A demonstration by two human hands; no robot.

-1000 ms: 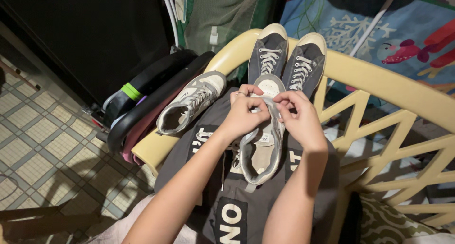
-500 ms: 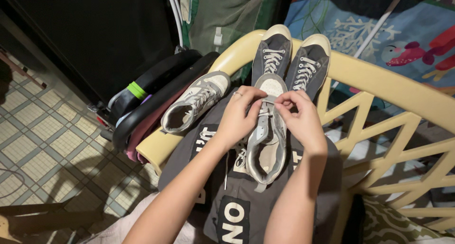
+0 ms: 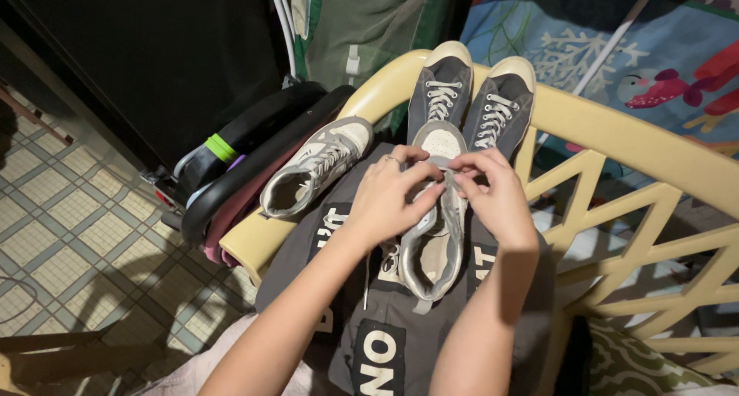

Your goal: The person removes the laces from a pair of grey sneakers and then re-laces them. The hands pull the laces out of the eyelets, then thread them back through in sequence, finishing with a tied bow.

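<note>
A grey and white high-top sneaker [image 3: 433, 246] lies toe-away on a dark grey cloth [image 3: 385, 319] with white lettering. My left hand [image 3: 389, 196] and my right hand [image 3: 493, 192] meet over its front, each pinching the white lace [image 3: 440, 165] near the toe. A ring sits on a left finger. The matching grey sneaker [image 3: 312, 169] lies to the left on the chair's edge. Two dark blue canvas sneakers [image 3: 469, 96] with cream toe caps stand beyond my hands.
The shoes rest on a cream plastic chair [image 3: 616, 134] with a lattice back. Black padded bars [image 3: 246, 146] with a green band lie to the left. Tiled floor [image 3: 69, 234] spreads lower left. A fish-patterned blue fabric [image 3: 662, 57] hangs at the upper right.
My fingers have drawn closer together over the sneaker's front, working the lace nearer the toe. The shoe has hardly shifted since half a second ago.
</note>
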